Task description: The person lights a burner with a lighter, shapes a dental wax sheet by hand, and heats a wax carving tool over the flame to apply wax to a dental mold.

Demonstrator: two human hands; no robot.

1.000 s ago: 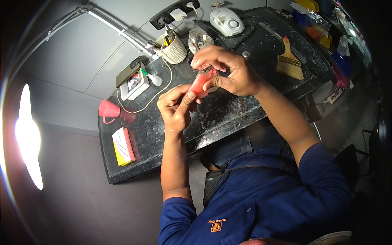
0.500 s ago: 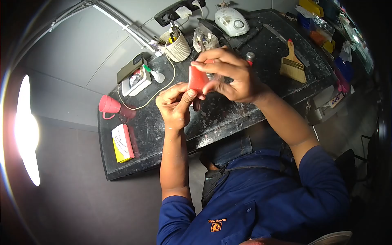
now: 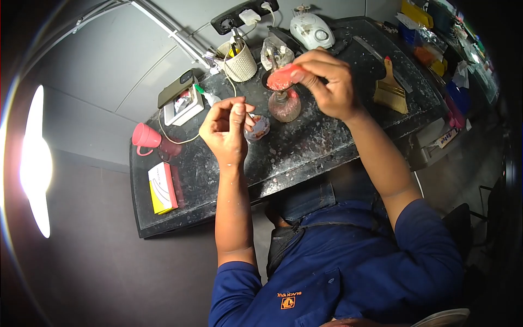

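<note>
My right hand (image 3: 329, 87) pinches a red, slightly glossy flat sheet (image 3: 280, 78), which looks like wax, between thumb and fingers. The sheet lies tilted above a round glass spirit burner (image 3: 284, 109) with pinkish contents. A flame cannot be made out. Partly behind the sheet shows a dark round rim. My left hand (image 3: 226, 128) is raised to the left of the burner, its fingers curled and thumb pressed to the index finger, with nothing visible in them. Just beyond its fingertips sits a small clear dish (image 3: 257, 129) with reddish bits in it.
On the black, white-specked worktable (image 3: 218, 185) are a pink mug (image 3: 146, 136), a yellow-and-white box (image 3: 162, 188), a phone (image 3: 177, 90) leaning on a white box, a tool cup (image 3: 239, 62), a white device (image 3: 310, 30) and a wide brush (image 3: 389, 90). A cable runs across the left side.
My left hand has let go of the red sheet and moved slightly left and up. My right hand has carried the sheet up and right, uncovering the burner and the dish.
</note>
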